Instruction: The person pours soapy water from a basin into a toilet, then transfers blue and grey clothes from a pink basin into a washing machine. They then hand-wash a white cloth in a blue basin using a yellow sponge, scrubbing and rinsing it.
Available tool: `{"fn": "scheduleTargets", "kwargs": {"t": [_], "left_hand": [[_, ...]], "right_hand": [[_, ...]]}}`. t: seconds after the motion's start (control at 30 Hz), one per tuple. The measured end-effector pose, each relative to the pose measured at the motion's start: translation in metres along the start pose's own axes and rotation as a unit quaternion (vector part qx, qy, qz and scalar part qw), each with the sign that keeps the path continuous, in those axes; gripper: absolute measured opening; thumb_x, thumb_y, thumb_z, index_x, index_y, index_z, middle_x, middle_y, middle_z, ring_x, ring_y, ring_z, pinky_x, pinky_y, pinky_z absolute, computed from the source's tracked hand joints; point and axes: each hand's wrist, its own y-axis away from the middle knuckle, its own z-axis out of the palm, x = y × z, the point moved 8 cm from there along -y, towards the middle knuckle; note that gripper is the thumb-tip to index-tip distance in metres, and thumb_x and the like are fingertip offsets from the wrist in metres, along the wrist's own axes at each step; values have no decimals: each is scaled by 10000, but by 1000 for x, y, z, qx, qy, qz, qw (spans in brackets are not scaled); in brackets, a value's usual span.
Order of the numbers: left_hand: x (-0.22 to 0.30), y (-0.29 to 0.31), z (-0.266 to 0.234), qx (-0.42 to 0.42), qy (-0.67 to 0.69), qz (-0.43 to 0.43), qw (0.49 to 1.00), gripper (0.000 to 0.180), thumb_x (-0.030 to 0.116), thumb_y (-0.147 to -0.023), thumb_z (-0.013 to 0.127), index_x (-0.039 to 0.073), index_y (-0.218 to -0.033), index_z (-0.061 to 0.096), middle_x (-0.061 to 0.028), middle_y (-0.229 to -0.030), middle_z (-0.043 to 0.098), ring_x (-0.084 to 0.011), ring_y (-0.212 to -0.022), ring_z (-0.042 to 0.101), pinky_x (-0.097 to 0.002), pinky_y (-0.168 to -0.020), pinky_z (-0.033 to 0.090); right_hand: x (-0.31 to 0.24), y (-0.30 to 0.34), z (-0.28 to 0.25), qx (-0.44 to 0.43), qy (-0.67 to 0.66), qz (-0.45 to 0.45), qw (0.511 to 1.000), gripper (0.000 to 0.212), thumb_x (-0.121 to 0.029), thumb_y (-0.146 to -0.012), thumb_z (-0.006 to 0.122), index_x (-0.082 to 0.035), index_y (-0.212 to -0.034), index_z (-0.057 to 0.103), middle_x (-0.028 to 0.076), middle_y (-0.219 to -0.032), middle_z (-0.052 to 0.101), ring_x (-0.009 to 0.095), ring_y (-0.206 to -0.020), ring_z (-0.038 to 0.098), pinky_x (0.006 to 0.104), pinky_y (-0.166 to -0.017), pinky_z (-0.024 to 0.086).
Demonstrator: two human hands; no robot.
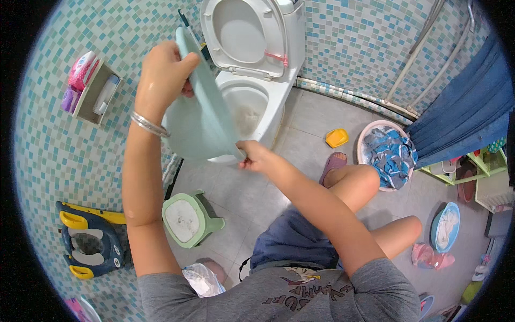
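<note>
A pale green basin (199, 121) is tipped steeply on its side at the front of the white toilet (276, 112). My left hand (163, 72), with a silver bracelet on its wrist, grips the upper part of the rim. Lower down, my right hand (254, 155) is closed on the rim's near right part. The toilet's lid and seat (244, 35) stand raised. Cloudy, greyish water (247, 119) shows in the bowl. The basin hides the bowl's left side, and its inside is mostly turned from view.
A green stool (182, 220) stands below my left arm. To the right are a yellow dish (337, 138), a pink tub of wet blue clothes (362, 140) and a blue basin (435, 233). A child's toilet seat (88, 241) and a shelf (102, 96) line the left wall.
</note>
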Motion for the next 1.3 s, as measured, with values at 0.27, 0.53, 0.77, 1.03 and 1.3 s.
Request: {"fn": "scheduleTargets", "kwargs": {"t": [0.27,0.53,0.77,1.03,1.3], "left_hand": [[-9,15,22,-33,77,-6,996,199,115,-769,544,-79,-807,532,-102,-617,573,-147,-461,580,-249,-402,484],[55,18,147,-179,227,12,957,198,104,-798,540,-83,-861,525,-98,-670,576,-135,-470,568,-237,-418,492],[171,54,302,-349,228,61,907,188,104,-808,553,-77,-847,524,-99,-676,576,-129,-504,576,-249,-468,524],[290,182,490,-542,214,100,806,235,69,-789,521,-151,-849,579,-160,-646,614,-187,-473,602,-275,-431,535],[299,369,668,-675,120,12,727,225,61,-788,543,-161,-825,547,-171,-626,603,-204,-447,593,-296,-386,509]], "right_hand": [[-80,91,-105,182,9,-243,953,342,-167,-833,481,36,-1100,414,158,-912,556,207,-734,561,328,-520,456],[-132,255,-258,384,25,-472,793,322,-100,-807,507,45,-1080,420,145,-895,576,219,-727,591,330,-595,491],[-87,427,-369,569,5,-494,657,271,-97,-790,536,45,-1012,475,117,-880,573,181,-732,571,296,-584,465],[42,576,-488,699,-88,-410,579,290,-95,-749,537,81,-978,515,192,-883,592,245,-740,594,339,-583,473],[196,661,-598,808,-131,-198,540,393,-53,-712,531,77,-1078,475,195,-921,579,267,-698,595,375,-516,492]]}}
